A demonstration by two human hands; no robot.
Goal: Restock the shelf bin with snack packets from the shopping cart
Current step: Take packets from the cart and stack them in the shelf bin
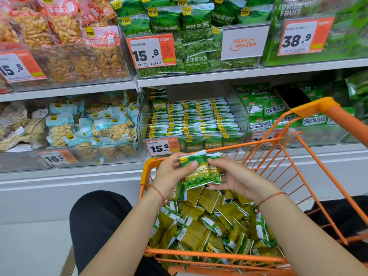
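Snack packets [197,169] sit upright between my two hands above the shopping cart [310,114], long axis near vertical, print facing me, tops tipped slightly left. I count two clearly, overlapped, with a third edge low under the left hand [172,172]. Left thumb and curled fingers pinch the front packet; the right hand [233,176] curls round the stack's right edge. More lie heaped in the cart, too many to count. One shelf bin [242,116] ahead holds neat rows
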